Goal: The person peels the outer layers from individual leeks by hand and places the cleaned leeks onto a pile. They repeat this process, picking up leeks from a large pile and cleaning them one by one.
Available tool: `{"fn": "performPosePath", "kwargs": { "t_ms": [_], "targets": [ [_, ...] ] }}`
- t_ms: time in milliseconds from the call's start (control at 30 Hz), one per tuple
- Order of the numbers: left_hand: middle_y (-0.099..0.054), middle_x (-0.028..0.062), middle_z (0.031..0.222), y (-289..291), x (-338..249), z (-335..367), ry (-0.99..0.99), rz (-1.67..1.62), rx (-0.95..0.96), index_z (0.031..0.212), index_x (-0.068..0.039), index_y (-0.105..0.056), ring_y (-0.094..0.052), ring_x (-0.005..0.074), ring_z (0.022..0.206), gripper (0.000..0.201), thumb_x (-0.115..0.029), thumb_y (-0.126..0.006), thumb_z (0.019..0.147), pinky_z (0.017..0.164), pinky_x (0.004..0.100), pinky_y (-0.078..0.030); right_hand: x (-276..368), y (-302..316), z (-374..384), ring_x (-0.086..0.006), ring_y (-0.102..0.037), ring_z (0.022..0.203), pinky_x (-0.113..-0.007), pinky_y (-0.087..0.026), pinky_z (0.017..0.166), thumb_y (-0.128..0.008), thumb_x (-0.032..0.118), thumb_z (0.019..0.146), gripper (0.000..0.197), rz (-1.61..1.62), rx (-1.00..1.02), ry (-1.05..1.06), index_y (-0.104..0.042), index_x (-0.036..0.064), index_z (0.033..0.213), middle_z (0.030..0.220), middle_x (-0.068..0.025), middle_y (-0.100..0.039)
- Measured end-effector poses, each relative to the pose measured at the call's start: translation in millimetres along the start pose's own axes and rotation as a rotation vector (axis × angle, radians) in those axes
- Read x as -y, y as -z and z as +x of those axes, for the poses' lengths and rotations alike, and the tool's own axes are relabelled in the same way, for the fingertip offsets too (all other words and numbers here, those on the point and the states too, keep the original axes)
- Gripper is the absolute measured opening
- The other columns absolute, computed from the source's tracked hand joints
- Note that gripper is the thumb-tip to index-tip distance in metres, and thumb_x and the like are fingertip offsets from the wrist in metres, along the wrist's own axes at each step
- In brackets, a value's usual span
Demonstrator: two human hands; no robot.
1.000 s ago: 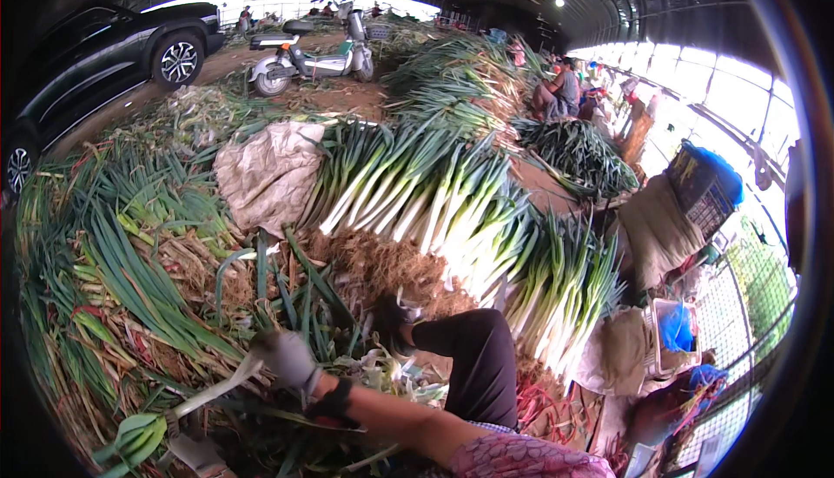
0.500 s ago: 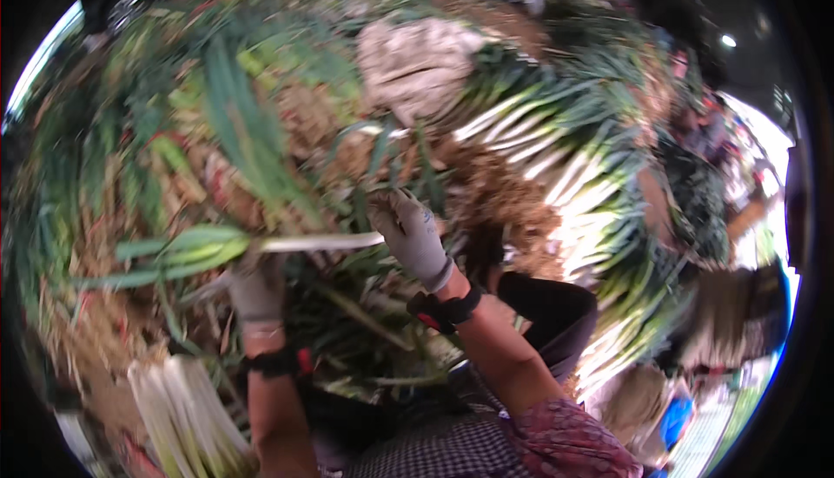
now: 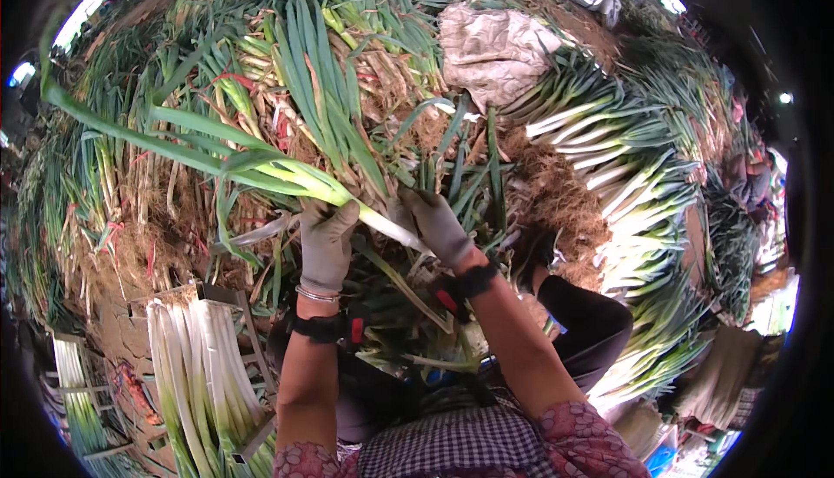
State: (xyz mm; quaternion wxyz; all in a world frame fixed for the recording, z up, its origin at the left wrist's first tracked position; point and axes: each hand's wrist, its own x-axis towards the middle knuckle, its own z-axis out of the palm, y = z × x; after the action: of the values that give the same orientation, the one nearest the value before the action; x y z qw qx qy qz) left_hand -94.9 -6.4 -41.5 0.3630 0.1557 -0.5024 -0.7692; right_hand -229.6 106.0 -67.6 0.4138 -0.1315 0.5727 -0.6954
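Note:
A long green onion [image 3: 317, 184] lies across my front, its green leaves spreading to the left and its white stalk slanting down to the right. My left hand [image 3: 327, 239], in a grey glove, is closed round the stalk just below the leaves. On the white part, my gloved right hand [image 3: 436, 224] has its fingers bent against the stalk's upper side. A thin dull strip seems to be at those fingertips, but what they pinch is unclear. The stalk's lower end passes beside the right palm.
Untrimmed green onions [image 3: 104, 157] are heaped left and ahead. Cleaned white-stalked onions [image 3: 625, 191] lie in a curved row at right, beside brown root waste [image 3: 560, 191]. A metal rack [image 3: 261, 348] at lower left holds a bundle [image 3: 198, 365]. A pale sack [image 3: 491, 52] lies ahead.
The onion has tilted from nearly level to slanting, leaf end up. My left hand has moved up and right; my right hand has shifted slightly right. The whole view has swung and sharpened.

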Motion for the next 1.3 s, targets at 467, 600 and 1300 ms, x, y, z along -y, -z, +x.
{"fn": "performPosePath", "kwargs": {
  "t_ms": [467,600,1300],
  "targets": [
    [-0.035,-0.0073,0.061,18.9,-5.9,3.1,0.125,-0.665,0.35,0.108,-0.006,-0.056,-0.035,0.0073,0.055,0.026,-0.023,-0.059,0.089,0.056,0.0261,-0.033,-69.5,73.7,-62.2,-0.0224,-0.065,0.067,-0.037,-0.052,0.059,-0.058,0.021,0.086,0.015,-1.575,0.183,0.38,-0.069,0.0113,0.085,0.08,-0.01,-0.067],
    [-0.031,-0.0056,0.056,10.8,-6.1,-3.6,0.245,-0.503,0.236,0.1,-0.004,-0.054,-0.032,0.0082,0.049,0.018,-0.018,-0.056,0.088,0.052,0.0268,-0.032,-77.4,134.9,-78.5,-0.0313,-0.065,0.082,-0.044,-0.052,0.066,-0.056,0.032,0.082,0.024,-1.975,0.116,0.001,-0.069,0.011,0.083,0.092,-0.0111,-0.067],
    [-0.042,-0.0069,0.068,83.6,59.9,29.4,0.288,-0.292,-0.14,0.108,-0.007,-0.057,-0.042,0.0051,0.058,0.033,-0.037,-0.054,0.093,0.051,0.0225,-0.038,-28.7,0.3,-98.6,-0.0101,-0.053,0.081,-0.029,-0.045,0.071,-0.054,0.021,0.094,0.028,-0.145,0.476,0.252,-0.059,0.0002,0.112,0.095,-0.0027,-0.063]
  ]
}}
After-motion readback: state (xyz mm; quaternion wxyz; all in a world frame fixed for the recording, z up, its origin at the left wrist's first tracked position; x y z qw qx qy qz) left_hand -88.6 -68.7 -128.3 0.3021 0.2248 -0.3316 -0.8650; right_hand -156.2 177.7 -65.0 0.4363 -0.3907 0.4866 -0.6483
